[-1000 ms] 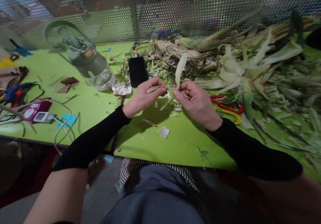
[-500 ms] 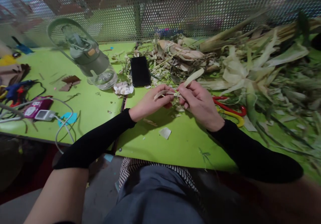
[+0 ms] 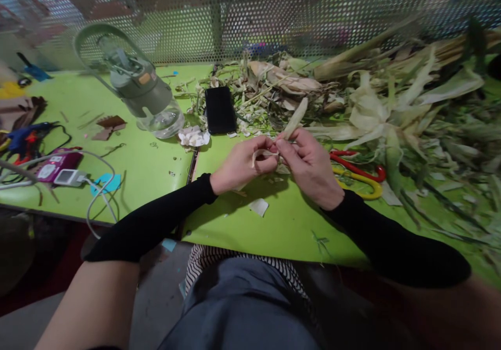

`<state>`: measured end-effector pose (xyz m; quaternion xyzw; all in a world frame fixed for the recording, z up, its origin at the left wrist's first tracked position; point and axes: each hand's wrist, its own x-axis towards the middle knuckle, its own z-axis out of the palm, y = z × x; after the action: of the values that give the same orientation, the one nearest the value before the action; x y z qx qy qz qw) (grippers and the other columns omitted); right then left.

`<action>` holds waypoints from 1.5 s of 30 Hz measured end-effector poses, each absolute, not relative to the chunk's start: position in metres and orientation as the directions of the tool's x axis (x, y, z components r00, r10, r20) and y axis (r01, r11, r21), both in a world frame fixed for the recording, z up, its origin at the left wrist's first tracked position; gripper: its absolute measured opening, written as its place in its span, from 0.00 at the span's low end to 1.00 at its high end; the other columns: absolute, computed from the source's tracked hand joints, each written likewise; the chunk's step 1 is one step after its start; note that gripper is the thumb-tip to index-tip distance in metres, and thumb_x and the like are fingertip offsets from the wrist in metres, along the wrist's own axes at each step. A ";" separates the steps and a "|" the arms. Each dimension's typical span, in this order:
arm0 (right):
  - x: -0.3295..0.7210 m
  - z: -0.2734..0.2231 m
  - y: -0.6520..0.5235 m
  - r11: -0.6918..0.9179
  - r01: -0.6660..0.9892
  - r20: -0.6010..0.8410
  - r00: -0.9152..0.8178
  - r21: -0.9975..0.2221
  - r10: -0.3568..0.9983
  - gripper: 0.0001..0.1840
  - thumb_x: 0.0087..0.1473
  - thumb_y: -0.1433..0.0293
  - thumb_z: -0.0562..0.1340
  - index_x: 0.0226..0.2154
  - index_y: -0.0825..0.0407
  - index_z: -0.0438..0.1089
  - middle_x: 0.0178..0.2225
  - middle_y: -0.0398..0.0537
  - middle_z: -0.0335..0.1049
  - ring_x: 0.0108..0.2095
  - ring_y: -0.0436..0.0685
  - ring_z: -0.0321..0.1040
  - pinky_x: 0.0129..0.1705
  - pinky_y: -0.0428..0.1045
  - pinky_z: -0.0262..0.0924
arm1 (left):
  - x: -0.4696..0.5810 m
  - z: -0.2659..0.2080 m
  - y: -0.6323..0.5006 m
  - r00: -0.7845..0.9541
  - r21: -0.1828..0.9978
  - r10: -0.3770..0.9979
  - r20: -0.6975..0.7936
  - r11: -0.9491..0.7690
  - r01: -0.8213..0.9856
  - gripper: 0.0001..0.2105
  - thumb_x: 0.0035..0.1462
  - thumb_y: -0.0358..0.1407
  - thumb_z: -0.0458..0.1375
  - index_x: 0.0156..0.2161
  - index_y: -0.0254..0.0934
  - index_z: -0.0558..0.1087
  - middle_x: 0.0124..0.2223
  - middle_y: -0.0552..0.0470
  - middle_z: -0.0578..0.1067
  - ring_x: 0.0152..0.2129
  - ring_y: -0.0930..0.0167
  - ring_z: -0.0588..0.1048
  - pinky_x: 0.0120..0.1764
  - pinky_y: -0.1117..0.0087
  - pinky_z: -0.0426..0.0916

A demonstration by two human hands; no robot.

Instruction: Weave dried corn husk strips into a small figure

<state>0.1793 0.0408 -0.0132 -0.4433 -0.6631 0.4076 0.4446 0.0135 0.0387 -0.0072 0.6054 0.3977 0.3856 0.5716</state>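
My left hand [image 3: 243, 163] and my right hand [image 3: 313, 164] meet over the green table, fingertips nearly touching. Between them is a pale strip of corn husk [image 3: 296, 118], pinched by both. Its broad end sticks up and away from my right fingers, while a thin curled end [image 3: 258, 156] loops over my left fingers. Where the strip passes between the fingertips, it is hidden. Scissors with red and yellow handles [image 3: 366, 185] lie just right of my right hand. A small pale husk scrap [image 3: 259, 207] rests on the table below my hands.
A black phone [image 3: 220, 111] and a water bottle [image 3: 151, 96] stand near crumpled white tissue [image 3: 194, 136]. Dried corn husks [image 3: 376, 104] heap along the back and right. At left are a purple box with cables [image 3: 58, 167] and a blue glue gun [image 3: 29, 138].
My hands have drawn closer together. The husk's broad end now points more upright, and its thin end bends into a tighter loop at my left fingers.
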 end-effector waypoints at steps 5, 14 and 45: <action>0.180 -0.013 0.044 0.243 0.139 0.214 -0.197 -0.960 0.957 0.13 0.62 0.55 0.63 0.36 0.46 0.66 0.22 0.36 0.52 0.20 0.49 0.44 0.23 0.50 0.42 | 0.012 -0.007 0.040 0.388 1.000 0.921 0.024 -0.023 -0.008 0.04 0.59 0.29 0.59 0.35 0.35 0.66 0.29 0.58 0.70 0.22 0.81 0.67 0.29 0.75 0.63; 0.190 -0.007 0.051 0.597 0.631 0.591 -0.258 -0.496 0.764 0.13 0.64 0.55 0.60 0.38 0.46 0.69 0.40 0.55 0.71 0.45 0.66 0.65 0.49 0.63 0.58 | 0.008 -0.012 0.049 0.256 0.956 0.963 -0.085 0.151 -0.252 0.08 0.63 0.35 0.60 0.46 0.35 0.73 0.40 0.49 0.81 0.37 0.74 0.79 0.46 0.70 0.73; 0.183 -0.006 0.044 0.588 0.510 0.398 -0.439 -0.628 0.805 0.17 0.67 0.60 0.56 0.28 0.49 0.64 0.26 0.43 0.64 0.26 0.53 0.58 0.30 0.50 0.52 | 0.001 -0.012 0.051 0.267 0.983 0.963 -0.036 0.082 -0.163 0.06 0.59 0.34 0.61 0.37 0.32 0.77 0.46 0.46 0.81 0.44 0.70 0.79 0.56 0.63 0.69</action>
<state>0.1834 0.0436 -0.0057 -0.4005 -0.8210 0.2131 0.3466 0.0015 0.0515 -0.0122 0.5013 0.3988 0.4558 0.6180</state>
